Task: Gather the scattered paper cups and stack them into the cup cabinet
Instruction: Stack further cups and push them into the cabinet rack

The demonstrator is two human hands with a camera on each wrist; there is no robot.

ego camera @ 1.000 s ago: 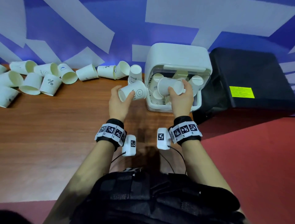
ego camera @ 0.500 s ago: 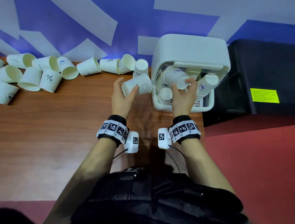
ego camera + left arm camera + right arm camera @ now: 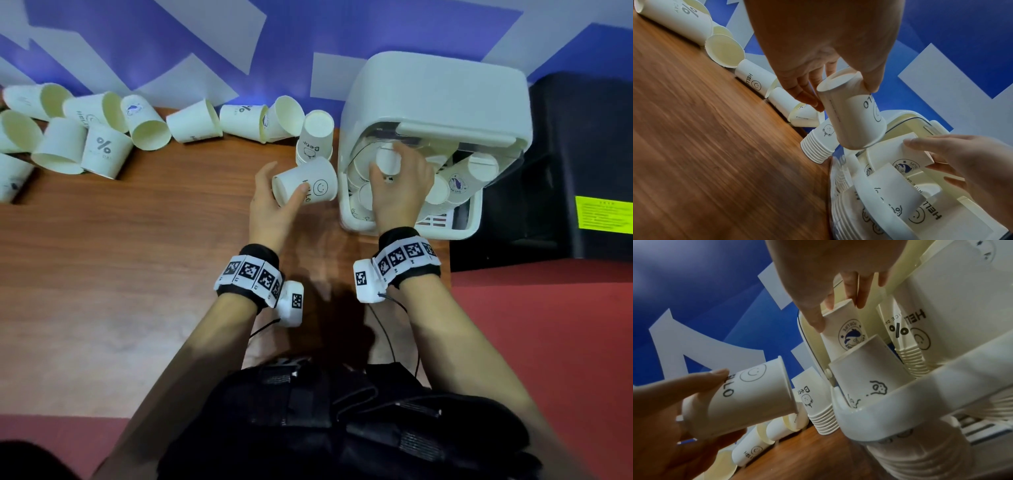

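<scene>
A white cup cabinet [image 3: 435, 92] stands open at the table's back right, with stacks of upturned paper cups inside. My right hand [image 3: 400, 185] reaches into it and grips an upturned cup with a blue dolphin logo [image 3: 844, 331] by its base, above an inner stack. My left hand [image 3: 274, 202] holds a "HELLO" smiley cup [image 3: 305, 185] on its side just left of the cabinet, mouth toward the cabinet [image 3: 900, 402]. In the left wrist view, thumb and fingers pinch that cup [image 3: 853, 116] near its base.
A short stack of upturned bear-print cups [image 3: 315, 140] stands on the wooden table against the cabinet's left side. Several loose cups [image 3: 102, 150] lie along the back wall to the left. A black case [image 3: 565, 164] sits right of the cabinet, above red floor.
My right hand has carried its cup from the cabinet's front deeper and higher into the opening. The left hand has kept the smiley cup beside the cabinet, shifting slightly toward it.
</scene>
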